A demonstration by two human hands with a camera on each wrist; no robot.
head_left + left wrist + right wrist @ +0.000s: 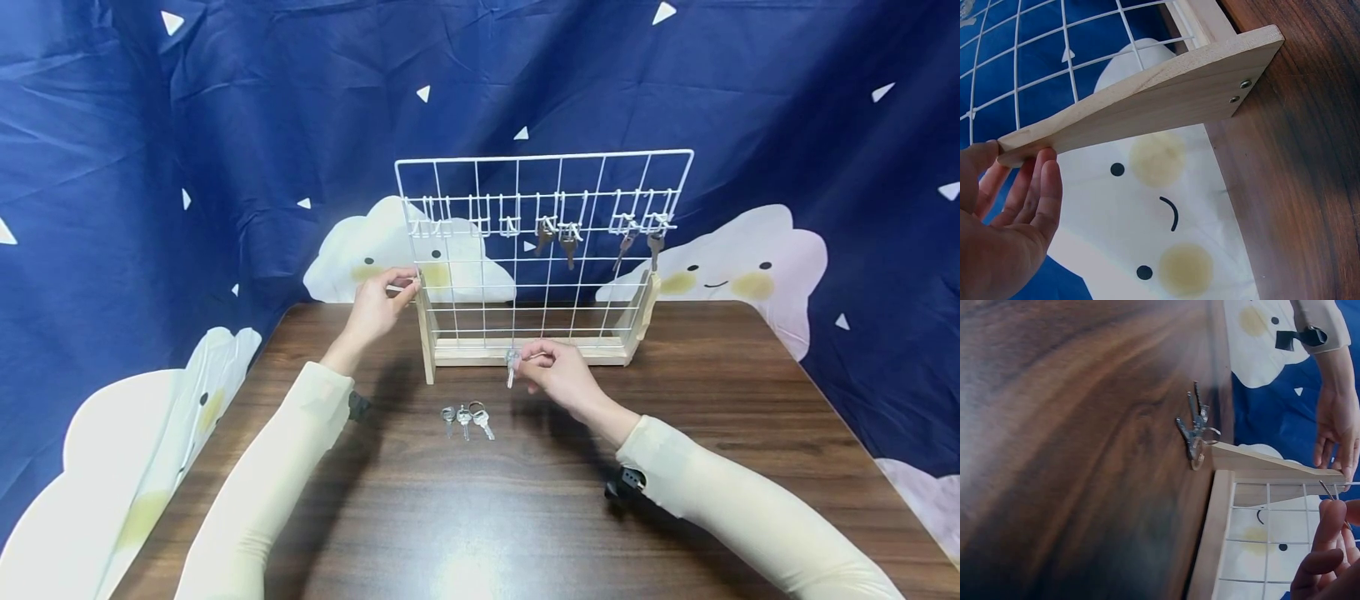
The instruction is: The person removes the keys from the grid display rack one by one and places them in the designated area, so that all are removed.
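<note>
My left hand (pixel 381 302) pinches the top of the rack's left wooden side panel (pixel 1147 100) between thumb and fingers. A silver key (pixel 512 369) hangs blade down from my right hand (pixel 558 372), pinched at its head in front of the rack's lower middle. The white wire grid (pixel 517 284) stands upright in its wooden base and carries a row of white hooks. Keys hang on several hooks at the middle and right, among them a dark key (pixel 568 248); hooks on the left carry none. Three loose keys (pixel 465 422) with rings lie on the table before the rack.
The brown wooden table (pixel 450 508) spreads out in front of the rack. Behind it hangs a dark blue curtain (pixel 247 125) with white clouds and triangles. Each sleeve has a small black device at the wrist, such as the right wrist device (pixel 628 481).
</note>
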